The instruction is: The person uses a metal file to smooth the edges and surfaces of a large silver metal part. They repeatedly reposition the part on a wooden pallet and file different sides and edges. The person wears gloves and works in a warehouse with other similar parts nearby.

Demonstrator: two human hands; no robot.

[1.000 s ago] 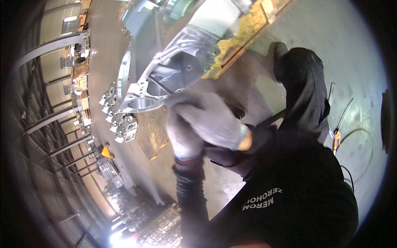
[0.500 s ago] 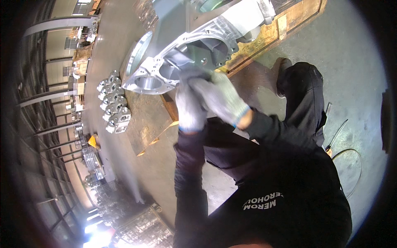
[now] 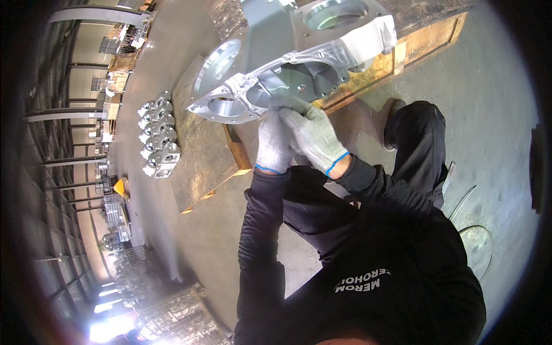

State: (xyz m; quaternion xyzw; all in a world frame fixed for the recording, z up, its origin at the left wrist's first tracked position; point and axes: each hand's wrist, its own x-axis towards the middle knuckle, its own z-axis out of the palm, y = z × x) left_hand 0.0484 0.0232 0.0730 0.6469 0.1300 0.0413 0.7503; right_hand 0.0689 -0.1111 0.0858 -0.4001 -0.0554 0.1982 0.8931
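Both my hands wear white knit gloves with blue cuffs and are pressed together in front of a large silver metal casting [image 3: 270, 77] with round bored openings. My left hand [image 3: 273, 145] has its fingers closed and partly covered by the other. My right hand [image 3: 317, 137] is curled over it, thumb laid along the top. Grey, smudged fingertips meet just below the lower edge of the casting. Whatever they pinch between them, if anything, is hidden.
The casting rests on a wooden pallet [image 3: 431, 43]. A row of smaller silver castings [image 3: 158, 135] sits on a brown board [image 3: 198, 167] at left. A thin cable [image 3: 491, 247] loops on the floor at right. Wire cages [image 3: 184, 313] stand at lower left.
The view has shifted, so the casting sits slightly further right and lower. My hands stay together near its edge, and look sharper than in the earlier blurred frame.
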